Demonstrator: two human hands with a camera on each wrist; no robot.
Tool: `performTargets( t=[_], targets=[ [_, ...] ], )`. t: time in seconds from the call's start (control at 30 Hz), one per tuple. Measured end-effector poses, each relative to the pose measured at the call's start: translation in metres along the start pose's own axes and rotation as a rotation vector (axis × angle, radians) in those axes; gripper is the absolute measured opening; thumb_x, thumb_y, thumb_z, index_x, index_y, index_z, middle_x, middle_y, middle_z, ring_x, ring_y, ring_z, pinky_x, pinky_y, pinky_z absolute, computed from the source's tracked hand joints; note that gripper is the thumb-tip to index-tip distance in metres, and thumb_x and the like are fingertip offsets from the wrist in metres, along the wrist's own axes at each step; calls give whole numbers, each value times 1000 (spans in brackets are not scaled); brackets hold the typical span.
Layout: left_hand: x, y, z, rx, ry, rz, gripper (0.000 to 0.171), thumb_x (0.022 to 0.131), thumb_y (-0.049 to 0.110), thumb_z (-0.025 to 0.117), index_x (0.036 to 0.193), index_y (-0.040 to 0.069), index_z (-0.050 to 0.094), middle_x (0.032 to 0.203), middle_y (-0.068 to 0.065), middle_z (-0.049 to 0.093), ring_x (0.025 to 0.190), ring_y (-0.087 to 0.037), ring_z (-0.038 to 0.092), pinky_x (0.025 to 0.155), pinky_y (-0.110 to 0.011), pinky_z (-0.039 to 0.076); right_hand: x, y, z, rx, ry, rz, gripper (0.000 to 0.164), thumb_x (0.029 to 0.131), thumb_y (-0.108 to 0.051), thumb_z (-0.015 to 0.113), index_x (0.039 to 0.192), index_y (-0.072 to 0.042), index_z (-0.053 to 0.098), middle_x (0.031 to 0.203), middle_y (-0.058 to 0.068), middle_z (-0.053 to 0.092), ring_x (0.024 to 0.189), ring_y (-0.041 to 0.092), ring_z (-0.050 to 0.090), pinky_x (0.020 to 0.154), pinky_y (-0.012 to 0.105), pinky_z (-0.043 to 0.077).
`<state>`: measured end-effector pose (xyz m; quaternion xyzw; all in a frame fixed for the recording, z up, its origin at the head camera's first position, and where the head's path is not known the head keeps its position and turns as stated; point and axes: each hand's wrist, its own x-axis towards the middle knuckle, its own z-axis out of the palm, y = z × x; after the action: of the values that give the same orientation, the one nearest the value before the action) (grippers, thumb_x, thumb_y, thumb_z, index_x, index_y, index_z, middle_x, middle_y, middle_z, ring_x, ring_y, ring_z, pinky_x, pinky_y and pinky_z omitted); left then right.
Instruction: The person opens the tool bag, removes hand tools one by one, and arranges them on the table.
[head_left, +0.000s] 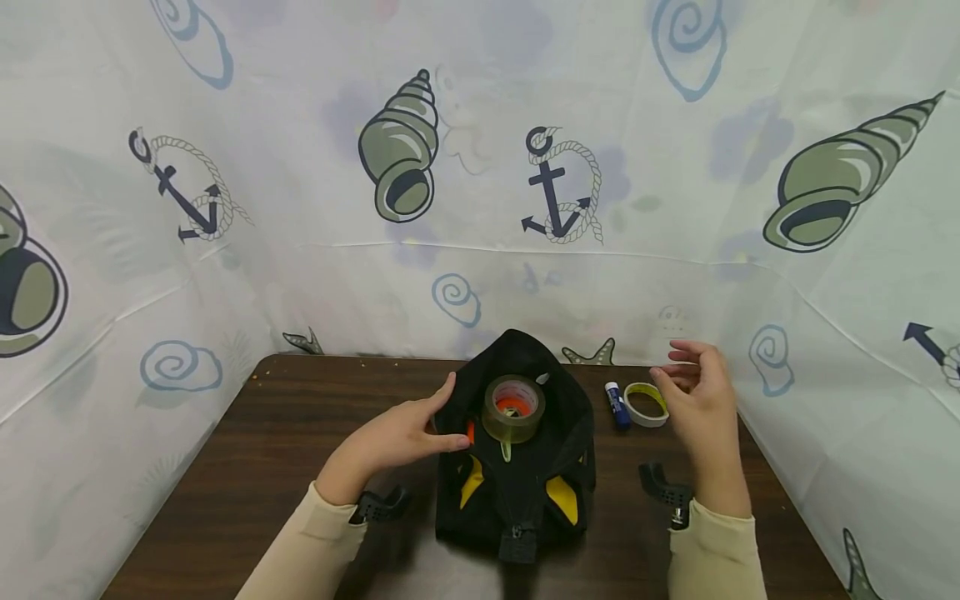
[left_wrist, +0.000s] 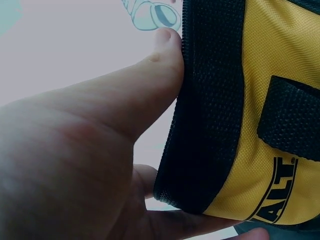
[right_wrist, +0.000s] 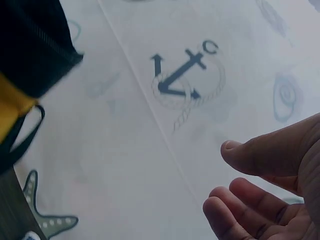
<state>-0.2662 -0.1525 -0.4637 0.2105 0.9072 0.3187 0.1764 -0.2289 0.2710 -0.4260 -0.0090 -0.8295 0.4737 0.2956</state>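
A black and yellow tool bag (head_left: 517, 508) stands mid-table with its top open. Inside the opening I see a roll of brown packing tape (head_left: 492, 427), with something orange through its core. My left hand (head_left: 386, 437) holds the bag's left rim; in the left wrist view the thumb (left_wrist: 157, 65) lies along the zipper edge and fingers reach behind and under the yellow side. To the right of the bag, my right hand (head_left: 701, 408) hovers with loosely bent fingers and nothing in them. Close to it are a yellow-and-white tape roll (head_left: 651, 422) and a blue glue stick (head_left: 617, 406).
The dark wooden table (head_left: 300, 442) ends at a white cloth backdrop (head_left: 480, 208) printed with shells and anchors, which also runs along both sides. Black wrist mounts (head_left: 384, 505) sit at both cuffs. A small orange piece (head_left: 470, 432) shows at the bag's left rim.
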Motion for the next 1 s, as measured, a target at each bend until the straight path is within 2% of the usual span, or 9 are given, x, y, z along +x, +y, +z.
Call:
performTargets(
  t=[0.2,0.37,0.5,0.57,0.63,0.83,0.93,1.0],
  targets=[
    [0,-1,-1,0,0,0,112,95,72,72,175,41,0,73,-3,57,68,-19,55,71,-38,47,-5,-15,10,-46,-58,-101,49,98,-2,80,142,0,60,128,18,62,101,3,64,89,4,49],
    [-1,-2,-1,-4,-1,8,110,97,68,73,175,40,0,71,-1,55,66,-19,54,69,-37,47,-11,-27,11,-63,-96,-128,50,98,-3,81,143,-1,59,129,17,61,105,20,66,90,5,49],
    [-1,-2,-1,-9,-7,19,110,98,69,71,175,39,-1,82,3,69,81,-16,67,87,-45,57,-14,-35,10,-62,-100,-136,50,98,-5,81,143,-2,60,130,17,61,106,22,65,90,4,48],
    [-2,-3,-2,-10,-6,20,110,97,70,71,175,39,-1,93,5,75,93,-13,72,101,-51,57,-16,-39,10,-58,-108,-144,50,98,-5,81,144,-2,59,131,17,60,106,22,65,90,3,47],
    [-2,-3,-2,-11,1,20,111,96,72,71,175,39,0,102,7,77,98,-10,72,108,-55,56,-18,-44,11,-53,-122,-152,51,98,-6,81,144,-3,59,132,17,59,108,24,65,91,2,46],
    [-1,-2,-1,-13,4,32,112,96,70,73,176,37,2,112,4,75,95,-9,70,103,-51,57,-29,-54,20,-65,-171,-218,51,98,-6,82,144,-5,59,131,14,60,107,27,68,87,5,46],
    [0,0,0,-11,4,45,113,96,70,73,176,35,2,111,2,74,93,-9,69,100,-49,57,-33,-57,28,-43,-197,-272,51,97,-2,82,143,-3,59,129,13,61,106,28,68,88,7,49],
    [-1,0,1,-11,5,46,113,95,71,73,176,34,3,117,1,75,94,-8,69,103,-49,57,-36,-59,35,-25,-228,-296,51,96,-1,82,142,-2,59,128,13,60,105,27,68,88,11,52]
  ],
)
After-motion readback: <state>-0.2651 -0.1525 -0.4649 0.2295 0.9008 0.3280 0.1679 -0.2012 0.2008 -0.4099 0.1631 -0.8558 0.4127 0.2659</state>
